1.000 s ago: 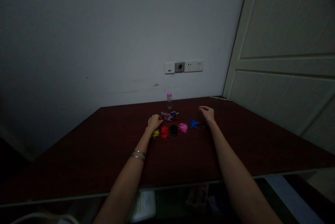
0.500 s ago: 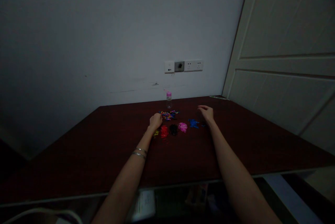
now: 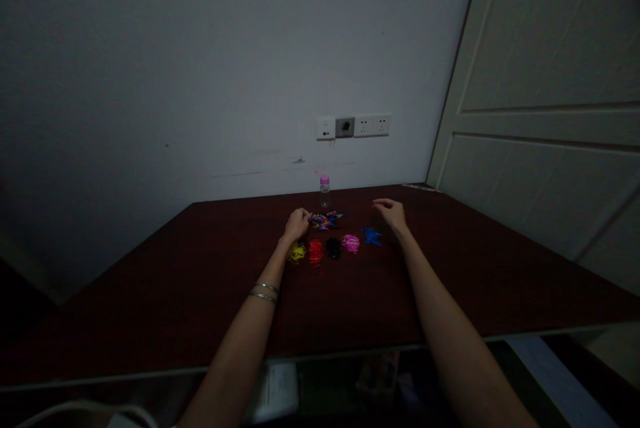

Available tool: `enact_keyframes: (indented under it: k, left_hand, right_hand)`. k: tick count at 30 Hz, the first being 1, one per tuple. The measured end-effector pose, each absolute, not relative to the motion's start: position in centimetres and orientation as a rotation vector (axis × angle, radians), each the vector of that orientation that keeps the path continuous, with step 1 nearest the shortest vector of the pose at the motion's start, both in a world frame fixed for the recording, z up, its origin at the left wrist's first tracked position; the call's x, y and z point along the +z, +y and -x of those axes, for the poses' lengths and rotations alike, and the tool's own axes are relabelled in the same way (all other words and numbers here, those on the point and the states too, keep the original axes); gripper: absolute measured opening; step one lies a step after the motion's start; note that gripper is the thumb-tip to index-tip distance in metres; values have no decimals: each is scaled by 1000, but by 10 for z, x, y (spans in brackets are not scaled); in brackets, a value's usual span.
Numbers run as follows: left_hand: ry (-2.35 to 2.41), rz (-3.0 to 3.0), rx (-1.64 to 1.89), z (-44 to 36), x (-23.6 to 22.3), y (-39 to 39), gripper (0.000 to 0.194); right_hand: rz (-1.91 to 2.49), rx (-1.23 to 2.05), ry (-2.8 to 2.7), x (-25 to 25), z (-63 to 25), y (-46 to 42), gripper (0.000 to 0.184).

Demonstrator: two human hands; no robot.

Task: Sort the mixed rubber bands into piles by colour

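Observation:
My left hand [image 3: 297, 224] rests at the left edge of a mixed pile of small coloured bands [image 3: 324, 221], its fingers pinched together; what they hold, if anything, is too small to make out. Over the table to the right, my right hand [image 3: 393, 213] is curled in a loose pinch, and anything between its fingertips is hidden by the dim light. Nearer me lies a row of single-colour heaps: yellow bands [image 3: 297, 253], red bands [image 3: 315, 251], black bands [image 3: 333, 248], pink bands [image 3: 351, 243] and blue bands [image 3: 372, 236]. The blue heap is closest to my right hand.
A clear bottle [image 3: 325, 196] with a pink cap stands behind the mixed pile. The dark red table [image 3: 175, 281] meets a wall with sockets [image 3: 372, 125]. A white panelled door [image 3: 540, 168] is at right. Items sit on a shelf beneath the front edge.
My left hand has shifted slightly left, uncovering more of the yellow heap. My right hand has moved a little left and up, its fingers more curled. The view has shifted slightly.

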State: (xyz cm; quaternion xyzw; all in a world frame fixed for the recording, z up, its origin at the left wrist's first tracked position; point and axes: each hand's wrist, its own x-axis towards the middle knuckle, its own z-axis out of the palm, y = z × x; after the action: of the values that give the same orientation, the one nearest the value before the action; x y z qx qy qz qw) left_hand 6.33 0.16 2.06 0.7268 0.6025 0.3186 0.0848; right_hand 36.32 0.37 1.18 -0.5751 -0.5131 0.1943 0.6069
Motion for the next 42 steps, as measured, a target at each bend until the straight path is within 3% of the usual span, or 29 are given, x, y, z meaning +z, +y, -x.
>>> enact_keyframes:
  k: [6, 13, 30, 42]
  left_hand:
    - [1349, -2154, 1057, -88, 33, -4, 16]
    - [1142, -2154, 1032, -109, 38, -21, 17]
    - [1125, -2081, 1086, -115, 29, -22, 16]
    - [1663, -1970, 1029, -71, 18, -4, 16]
  right_hand:
    - [1179, 735, -1495, 34, -333, -16, 29]
    - [1096, 928, -1740, 49, -308, -36, 34]
    - [1124, 905, -1756, 44, -315, -30, 24]
    - [1428, 859, -1581, 21, -365, -26, 15]
